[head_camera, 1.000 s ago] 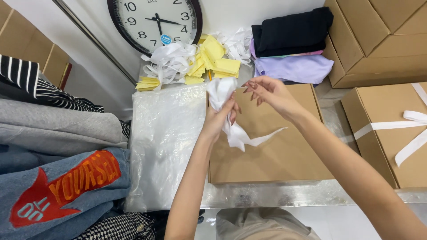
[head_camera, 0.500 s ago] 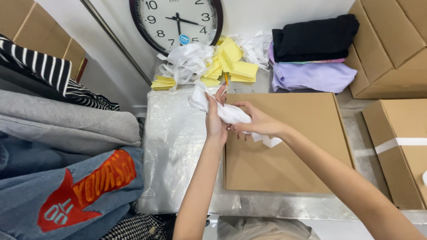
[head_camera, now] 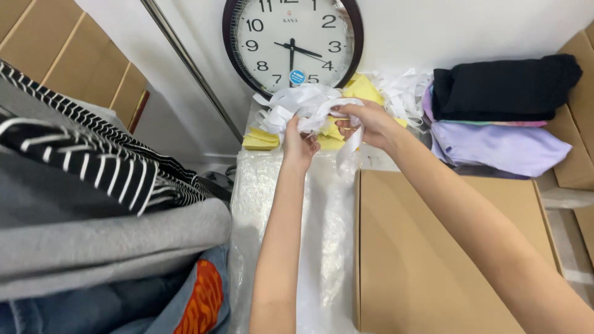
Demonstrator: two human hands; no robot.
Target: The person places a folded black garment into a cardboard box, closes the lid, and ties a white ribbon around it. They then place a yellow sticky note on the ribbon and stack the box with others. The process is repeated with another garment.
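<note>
A bunch of white ribbon (head_camera: 309, 105) is held up in the upper middle of the frame, just below a round wall clock (head_camera: 292, 41). It is gripped from the right by the right hand (head_camera: 365, 122), whose fingers are closed around a loop at its upper edge, while a loose tail is left hanging below that hand. The left hand (head_camera: 299, 145) is closed on the lower part of the bunch, thumb pressed against the strands. The ribbon is judged to be only gathered so far: it is crumpled and tangled, no bow or neat length can be seen, and nothing is tied round the flat brown cardboard box (head_camera: 445, 253) lying closed at lower right.

Behind the hands, yellow paper pieces (head_camera: 261, 138) and more white ribbon scraps (head_camera: 402, 89) are heaped against the wall. A sheet of clear bubble wrap (head_camera: 322, 247) is spread beside the box. Folded black and lilac garments (head_camera: 495, 117) are stacked at upper right; striped and grey clothes (head_camera: 93, 204) are piled at left.
</note>
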